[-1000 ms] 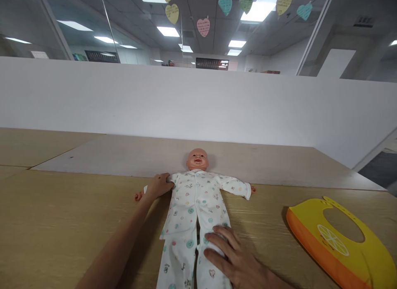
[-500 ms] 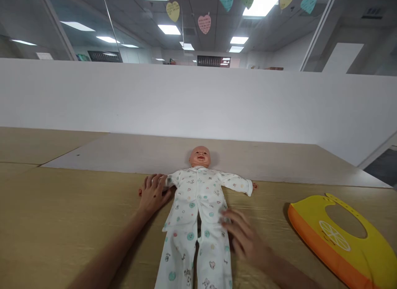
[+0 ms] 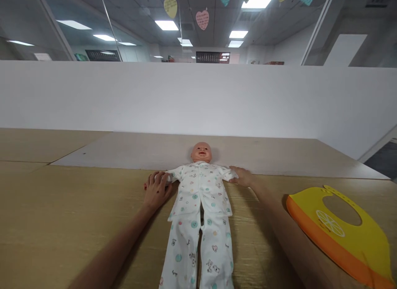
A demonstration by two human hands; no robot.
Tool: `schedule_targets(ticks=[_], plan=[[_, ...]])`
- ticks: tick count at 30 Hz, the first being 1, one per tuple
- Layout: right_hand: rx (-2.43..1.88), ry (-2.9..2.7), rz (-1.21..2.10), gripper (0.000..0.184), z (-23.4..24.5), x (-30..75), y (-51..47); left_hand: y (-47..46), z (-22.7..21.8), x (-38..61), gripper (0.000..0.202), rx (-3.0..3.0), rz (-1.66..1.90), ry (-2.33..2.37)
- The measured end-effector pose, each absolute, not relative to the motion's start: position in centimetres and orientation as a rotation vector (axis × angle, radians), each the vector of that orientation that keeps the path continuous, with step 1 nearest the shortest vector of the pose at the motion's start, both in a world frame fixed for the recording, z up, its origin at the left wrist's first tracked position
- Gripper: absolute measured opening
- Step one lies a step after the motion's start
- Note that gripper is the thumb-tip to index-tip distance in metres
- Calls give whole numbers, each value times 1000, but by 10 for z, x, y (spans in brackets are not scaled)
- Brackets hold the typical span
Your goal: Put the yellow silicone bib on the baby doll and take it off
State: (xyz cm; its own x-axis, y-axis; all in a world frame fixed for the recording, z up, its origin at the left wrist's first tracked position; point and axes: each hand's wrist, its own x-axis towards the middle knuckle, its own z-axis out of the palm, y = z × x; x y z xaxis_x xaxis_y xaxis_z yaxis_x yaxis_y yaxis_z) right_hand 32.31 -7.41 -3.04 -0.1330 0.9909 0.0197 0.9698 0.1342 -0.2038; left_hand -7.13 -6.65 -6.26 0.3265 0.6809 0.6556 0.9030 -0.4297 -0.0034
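A baby doll (image 3: 200, 198) in white printed pyjamas lies on its back on the wooden table (image 3: 62, 222), head pointing away from me. My left hand (image 3: 156, 189) lies flat, fingers spread, on the doll's arm on the left side of the picture. My right hand (image 3: 242, 176) covers the doll's other sleeve and arm, fingers curled over it. A yellow and orange silicone bib (image 3: 344, 229) lies on the table to the right, apart from both hands.
A white partition wall (image 3: 198, 98) runs along the far side of the table. A lighter board (image 3: 149, 150) lies under the doll's head. Paper hearts (image 3: 202, 20) hang from the ceiling above.
My right hand left the doll's trouser leg and moved up to its sleeve on the right. My left hand flattened over the other arm.
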Motion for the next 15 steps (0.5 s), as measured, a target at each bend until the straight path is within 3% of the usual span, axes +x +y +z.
schedule_targets(ticks=[5, 8, 15], plan=[[-1896, -2214, 363, 55, -32, 332, -64, -63, -67, -73, 27, -2209, -798, -1346], [-1856, -2162, 345, 42, -29, 331, -68, -62, -68, -74, 28, -2194, -792, -1310], [-1832, -2123, 273, 34, -29, 326, -68, -61, -71, -79, 32, -2189, -774, -1277]])
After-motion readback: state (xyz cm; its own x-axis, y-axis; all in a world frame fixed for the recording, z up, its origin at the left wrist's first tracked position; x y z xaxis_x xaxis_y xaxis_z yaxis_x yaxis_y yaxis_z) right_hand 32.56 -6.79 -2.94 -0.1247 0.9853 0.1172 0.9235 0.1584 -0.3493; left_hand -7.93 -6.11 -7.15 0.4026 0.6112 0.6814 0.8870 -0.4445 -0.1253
